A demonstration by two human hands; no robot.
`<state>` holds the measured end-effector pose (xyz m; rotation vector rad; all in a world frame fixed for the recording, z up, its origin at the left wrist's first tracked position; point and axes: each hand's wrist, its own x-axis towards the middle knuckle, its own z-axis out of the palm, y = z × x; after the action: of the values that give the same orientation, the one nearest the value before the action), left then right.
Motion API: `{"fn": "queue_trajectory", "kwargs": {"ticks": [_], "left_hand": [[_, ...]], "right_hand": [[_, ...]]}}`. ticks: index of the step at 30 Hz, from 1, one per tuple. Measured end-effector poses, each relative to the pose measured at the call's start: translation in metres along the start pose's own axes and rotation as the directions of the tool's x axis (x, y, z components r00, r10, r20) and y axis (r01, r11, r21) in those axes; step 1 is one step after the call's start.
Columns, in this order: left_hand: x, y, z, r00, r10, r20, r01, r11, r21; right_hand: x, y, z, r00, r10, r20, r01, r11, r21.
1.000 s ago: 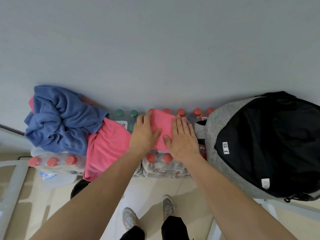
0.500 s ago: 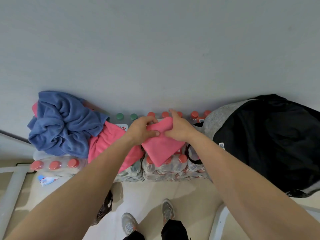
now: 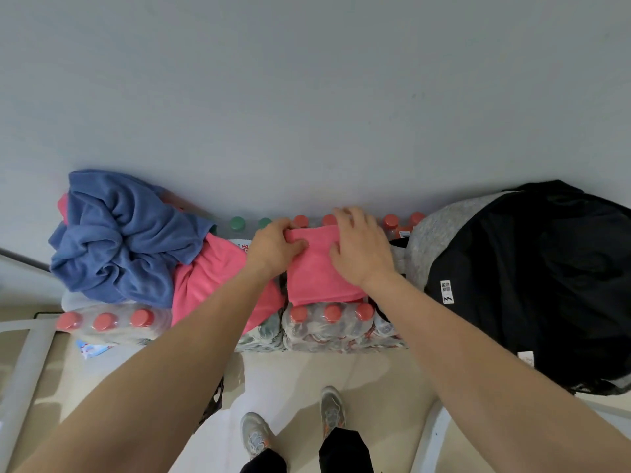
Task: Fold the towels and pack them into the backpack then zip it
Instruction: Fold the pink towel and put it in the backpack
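Note:
A folded pink towel [image 3: 319,278] lies on packs of bottled water in the middle. My left hand [image 3: 275,249] grips its upper left edge, thumb curled onto the cloth. My right hand [image 3: 362,247] lies on the towel's right side, fingers reaching over its far edge. To the left, a second pink towel [image 3: 211,281] hangs loose over the bottles, and a crumpled blue towel [image 3: 119,237] sits on top of it. The grey and black backpack [image 3: 532,278] lies at the right, close to my right hand.
Shrink-wrapped packs of water bottles [image 3: 327,322] with red and green caps serve as the work surface against a grey wall [image 3: 307,97]. White frame bars [image 3: 24,370] stand at lower left. My feet [image 3: 293,428] are on the beige floor below.
The pink towel was lifted by its top edge half a second ago; now it lies flat and folded on the bottles, with both hands still on it.

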<state>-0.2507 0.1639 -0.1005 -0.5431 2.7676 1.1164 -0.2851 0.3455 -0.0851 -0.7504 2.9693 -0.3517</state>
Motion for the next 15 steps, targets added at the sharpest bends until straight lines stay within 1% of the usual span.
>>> {"fn": "queue_trajectory", "kwargs": {"ticks": [1, 2, 3, 4, 6, 8, 10, 15], "left_hand": [[-0.004, 0.001, 0.005, 0.996, 0.049, -0.076, -0.044, 0.997, 0.064], [-0.009, 0.004, 0.01, 0.981, 0.112, -0.161, -0.092, 0.988, 0.126], [-0.015, 0.005, 0.016, 0.958, 0.174, -0.227, -0.135, 0.975, 0.177], [-0.02, 0.006, 0.024, 0.943, 0.221, -0.248, -0.168, 0.961, 0.221], [-0.027, 0.001, 0.041, 0.954, 0.245, -0.172, -0.184, 0.934, 0.307], [-0.03, -0.009, 0.053, 0.975, 0.194, -0.108, -0.142, 0.918, 0.37], [-0.03, -0.013, 0.054, 0.988, 0.134, -0.08, -0.095, 0.924, 0.37], [-0.019, -0.002, 0.026, 0.995, 0.097, 0.002, -0.094, 0.949, 0.301]], "right_hand": [[-0.004, -0.001, 0.006, 0.998, -0.07, 0.004, 0.07, 0.997, -0.024], [-0.008, -0.001, 0.015, 0.993, -0.108, 0.05, 0.111, 0.992, -0.054], [-0.012, 0.001, 0.023, 0.987, -0.109, 0.114, 0.119, 0.989, -0.084], [-0.015, 0.004, 0.031, 0.981, -0.091, 0.171, 0.108, 0.989, -0.096], [-0.018, 0.011, 0.04, 0.969, -0.055, 0.241, 0.076, 0.994, -0.078], [-0.017, 0.013, 0.043, 0.964, -0.055, 0.259, 0.075, 0.995, -0.069], [-0.015, 0.013, 0.042, 0.957, -0.061, 0.285, 0.081, 0.995, -0.06], [0.01, 0.016, 0.009, 0.937, -0.07, 0.343, 0.059, 0.997, 0.043]]}}
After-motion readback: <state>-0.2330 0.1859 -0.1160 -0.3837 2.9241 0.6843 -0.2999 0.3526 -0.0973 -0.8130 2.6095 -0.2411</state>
